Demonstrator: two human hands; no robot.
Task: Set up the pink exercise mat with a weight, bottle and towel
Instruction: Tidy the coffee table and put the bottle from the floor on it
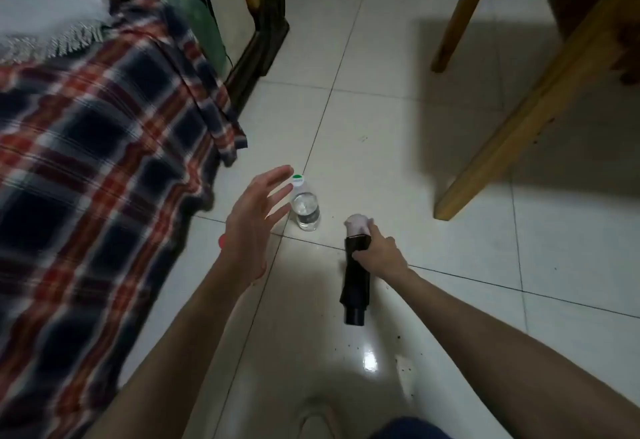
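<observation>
Head view. On the white glossy tiled floor (398,126) a small clear plastic water bottle with a white and green cap (304,208) stands upright at centre. The left hand (254,216), fingers spread and released, hovers just left of the bottle. To the right, the right hand (379,248) is clenched around a rolled pink exercise mat in a black sleeve (355,277). A plaid blanket (93,147) drapes at left; yellow wooden table legs (519,119) stand far right.
</observation>
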